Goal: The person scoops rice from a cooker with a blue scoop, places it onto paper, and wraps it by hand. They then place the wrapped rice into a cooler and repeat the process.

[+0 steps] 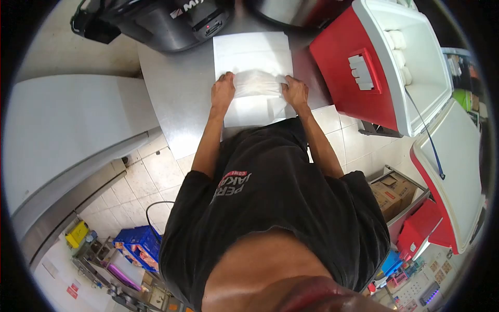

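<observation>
Two ends of white bundle [257, 84] gripped: left hand [223, 89], right hand [295, 92]; contents unclear.

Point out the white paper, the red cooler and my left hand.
White paper [250, 48]: head view, bare upper part beyond the hands.
Red cooler [338, 62]: head view, red front wall.
Left hand [223, 91]: head view, back of the hand.

1. White paper [254, 47] is lying spread on the steel table [174, 93], its near right part folding over.
2. A wrinkled white bundle [257, 84] is resting crosswise around the paper's middle.
</observation>
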Action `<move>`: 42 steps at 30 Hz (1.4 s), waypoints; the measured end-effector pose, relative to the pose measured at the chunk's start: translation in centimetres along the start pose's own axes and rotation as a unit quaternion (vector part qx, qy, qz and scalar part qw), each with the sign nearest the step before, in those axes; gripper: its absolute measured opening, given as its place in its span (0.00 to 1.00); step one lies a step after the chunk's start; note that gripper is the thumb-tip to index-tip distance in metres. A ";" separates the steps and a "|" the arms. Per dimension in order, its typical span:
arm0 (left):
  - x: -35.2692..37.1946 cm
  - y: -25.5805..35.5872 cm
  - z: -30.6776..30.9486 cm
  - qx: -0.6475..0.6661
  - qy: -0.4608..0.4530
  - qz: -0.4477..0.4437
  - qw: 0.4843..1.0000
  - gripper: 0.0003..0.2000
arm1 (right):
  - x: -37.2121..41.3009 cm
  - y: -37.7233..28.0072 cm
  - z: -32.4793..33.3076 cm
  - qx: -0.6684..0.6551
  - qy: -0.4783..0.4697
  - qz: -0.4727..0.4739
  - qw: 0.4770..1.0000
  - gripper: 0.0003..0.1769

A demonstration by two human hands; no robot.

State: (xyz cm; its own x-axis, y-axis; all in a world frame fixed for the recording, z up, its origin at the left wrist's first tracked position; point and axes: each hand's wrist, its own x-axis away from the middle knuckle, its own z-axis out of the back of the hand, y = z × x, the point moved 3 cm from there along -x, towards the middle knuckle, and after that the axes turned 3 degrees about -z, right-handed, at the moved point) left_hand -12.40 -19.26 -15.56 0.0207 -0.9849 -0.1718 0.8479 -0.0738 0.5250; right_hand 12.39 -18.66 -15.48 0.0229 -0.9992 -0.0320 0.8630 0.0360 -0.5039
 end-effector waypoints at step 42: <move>-0.2 1.3 3.0 -0.027 -0.087 -0.374 0.923 0.08 | -1.4 -3.0 0.4 -0.004 -0.166 0.356 0.920 0.13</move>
State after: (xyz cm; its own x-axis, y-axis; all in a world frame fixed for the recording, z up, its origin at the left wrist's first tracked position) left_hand -12.89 -19.67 -12.31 -0.6628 -0.6722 -0.3299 0.6156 -0.7400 0.2710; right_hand 9.94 -17.35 -13.59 0.7351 -0.6717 -0.0920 0.5653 0.6822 -0.4637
